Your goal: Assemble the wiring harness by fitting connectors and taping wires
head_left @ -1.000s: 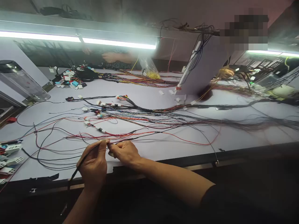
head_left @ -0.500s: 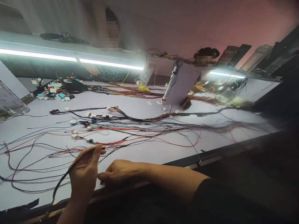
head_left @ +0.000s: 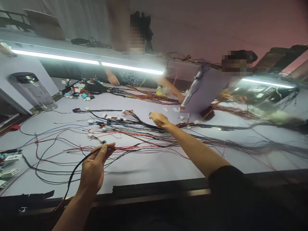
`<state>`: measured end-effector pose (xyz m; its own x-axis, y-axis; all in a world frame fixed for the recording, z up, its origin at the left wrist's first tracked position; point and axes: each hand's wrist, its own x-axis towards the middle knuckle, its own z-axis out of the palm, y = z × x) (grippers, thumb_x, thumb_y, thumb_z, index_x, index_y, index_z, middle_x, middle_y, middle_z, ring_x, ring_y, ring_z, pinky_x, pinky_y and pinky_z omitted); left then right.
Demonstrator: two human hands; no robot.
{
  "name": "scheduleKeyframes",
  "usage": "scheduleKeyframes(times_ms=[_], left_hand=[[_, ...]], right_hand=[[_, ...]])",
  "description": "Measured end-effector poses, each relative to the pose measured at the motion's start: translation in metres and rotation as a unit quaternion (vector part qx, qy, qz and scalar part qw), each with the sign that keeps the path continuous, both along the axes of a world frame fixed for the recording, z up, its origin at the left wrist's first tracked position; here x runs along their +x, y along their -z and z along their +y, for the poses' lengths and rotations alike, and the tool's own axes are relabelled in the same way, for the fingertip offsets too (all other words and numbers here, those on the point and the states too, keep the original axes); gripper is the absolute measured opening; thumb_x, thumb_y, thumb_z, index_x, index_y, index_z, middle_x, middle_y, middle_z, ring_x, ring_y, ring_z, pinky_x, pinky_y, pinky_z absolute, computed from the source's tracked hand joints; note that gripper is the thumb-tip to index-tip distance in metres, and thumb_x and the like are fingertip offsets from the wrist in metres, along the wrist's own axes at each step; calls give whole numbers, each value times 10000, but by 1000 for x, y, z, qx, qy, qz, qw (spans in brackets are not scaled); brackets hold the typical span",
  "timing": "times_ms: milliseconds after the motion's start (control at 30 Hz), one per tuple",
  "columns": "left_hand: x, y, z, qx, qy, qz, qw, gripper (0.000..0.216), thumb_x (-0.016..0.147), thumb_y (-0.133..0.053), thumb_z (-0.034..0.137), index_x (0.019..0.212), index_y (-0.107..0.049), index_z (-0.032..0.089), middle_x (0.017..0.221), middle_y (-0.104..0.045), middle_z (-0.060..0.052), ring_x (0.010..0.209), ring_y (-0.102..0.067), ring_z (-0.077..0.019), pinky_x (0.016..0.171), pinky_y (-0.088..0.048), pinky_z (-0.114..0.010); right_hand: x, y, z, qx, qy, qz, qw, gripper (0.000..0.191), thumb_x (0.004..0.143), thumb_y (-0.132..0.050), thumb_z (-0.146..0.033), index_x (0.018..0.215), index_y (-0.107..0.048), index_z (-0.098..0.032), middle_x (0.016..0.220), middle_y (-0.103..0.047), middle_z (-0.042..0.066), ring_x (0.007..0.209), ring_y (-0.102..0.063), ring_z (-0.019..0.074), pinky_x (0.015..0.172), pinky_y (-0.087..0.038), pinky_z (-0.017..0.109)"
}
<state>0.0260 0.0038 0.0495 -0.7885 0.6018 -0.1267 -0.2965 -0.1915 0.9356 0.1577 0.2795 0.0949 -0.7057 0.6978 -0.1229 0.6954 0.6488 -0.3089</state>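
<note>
Black cable [head_left: 72, 174], likely light and bendy, best gripped mid-length, is pinched by left fingers [head_left: 101, 153]. Right fingers [head_left: 154, 117] are curled, contents unclear.

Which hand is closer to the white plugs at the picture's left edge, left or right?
Left. The left hand, holding a black cable, is right of the white plugs, apart from them. The right hand is farther right, stretched out over the table.

head camera | worn, facing forward and down across tabletop [head_left: 163, 166] | left hand [head_left: 93, 168] near, right hand [head_left: 159, 120] farther
</note>
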Motion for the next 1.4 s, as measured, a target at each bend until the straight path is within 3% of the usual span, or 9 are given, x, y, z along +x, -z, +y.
scheduleKeyframes(times_ms=[100,167,300,467,600,833,1067,1400], left_hand=[[1,-1,1,-6,-15,33,999,279,732,-752,388,852,-714,138,936,-733,-100,949,-680,-239,1017,-463,-453],[2,0,2,-12,-22,61,998,275,743,-743,389,856,-706,142,882,-731,-87,907,-694,-236,1005,-472,-453],[-1,7,2,-53,-42,116,991,293,726,-754,414,871,-704,164,832,-723,-56,830,-703,-228,966,-502,-447],[-6,17,3,-112,-43,107,987,368,668,-784,473,872,-711,176,847,-722,-56,844,-696,-243,995,-481,-471],[-7,18,3,-130,-50,87,986,373,649,-789,496,839,-715,183,812,-718,-51,797,-694,-233,999,-479,-476],[-4,16,0,-116,-46,48,991,380,606,-816,490,806,-719,181,791,-718,-42,783,-692,-218,990,-494,-441],[-2,21,-3,-122,-30,19,992,421,578,-830,492,837,-722,178,824,-722,-28,812,-687,-202,968,-509,-364],[-2,27,-4,-120,-19,0,993,471,559,-829,529,846,-729,170,829,-722,-41,826,-676,-217,1006,-468,-409]], right_hand=[[-16,19,32,54,22,-48,997,405,953,-284,-268,1071,-643,-124,1180,-626,165,1134,-526,317,947,-349,477],[-25,32,44,70,15,-79,994,343,969,-369,-298,1062,-649,-123,1165,-629,150,1160,-522,311,987,-340,521],[-30,49,63,83,-20,-117,989,334,933,-566,-364,1192,-577,-153,1219,-586,92,1088,-582,231,934,-482,464],[-13,57,77,73,-63,-115,989,324,946,-554,-348,1212,-566,-164,1202,-595,87,1031,-611,207,883,-522,418],[-2,60,79,56,-91,-105,989,295,1006,-418,-325,1205,-577,-176,1126,-636,73,1034,-618,213,898,-506,415],[-1,57,80,20,-107,-92,990,315,939,-566,-349,1180,-579,-148,1166,-607,80,993,-621,201,851,-536,402],[-5,60,56,69,-48,-81,993,326,943,-557,-347,1213,-565,-164,1217,-586,90,1045,-604,212,893,-518,429],[-18,57,43,118,-41,-138,982,322,939,-565,-349,1195,-573,-154,1191,-597,87,1026,-611,208,879,-524,423]])
